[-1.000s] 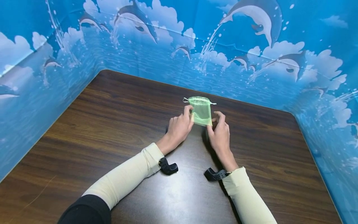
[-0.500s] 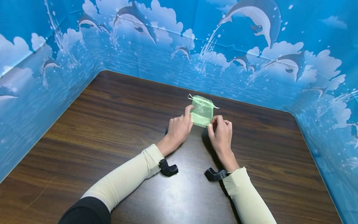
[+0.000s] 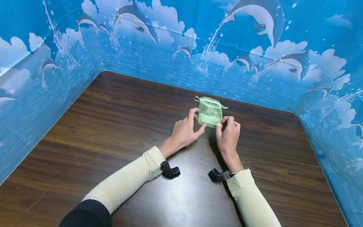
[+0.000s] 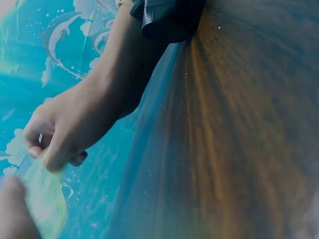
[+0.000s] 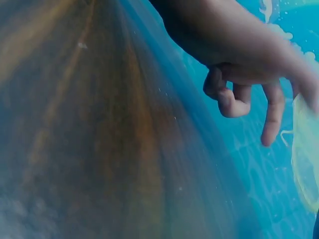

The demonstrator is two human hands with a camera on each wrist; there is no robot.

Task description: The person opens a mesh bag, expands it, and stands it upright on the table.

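A small sheer green drawstring bag (image 3: 210,111) is held up over the table, its white drawstring (image 3: 225,107) sticking out at both sides of the top. My right hand (image 3: 228,135) pinches its lower right corner between thumb and forefinger; the left wrist view also shows this right hand (image 4: 84,117) gripping the bag (image 4: 47,199). At the bag's left side is my left hand (image 3: 182,130), thumb and forefinger spread apart, fingertips right by its edge. In the right wrist view, the left hand's fingers (image 5: 273,112) are loose beside the bag (image 5: 305,154).
The dark wood-grain table (image 3: 119,119) stretches under both arms. A blue curtain (image 3: 158,69) printed with dolphins and clouds encloses its back and sides. Black camera mounts (image 3: 170,170) sit on both wrists over the pale sleeves (image 3: 130,179).
The bag has shifted to the right along with my right hand, which now pinches its corner. My left thumb and forefinger have parted and let go of the bag's left side.
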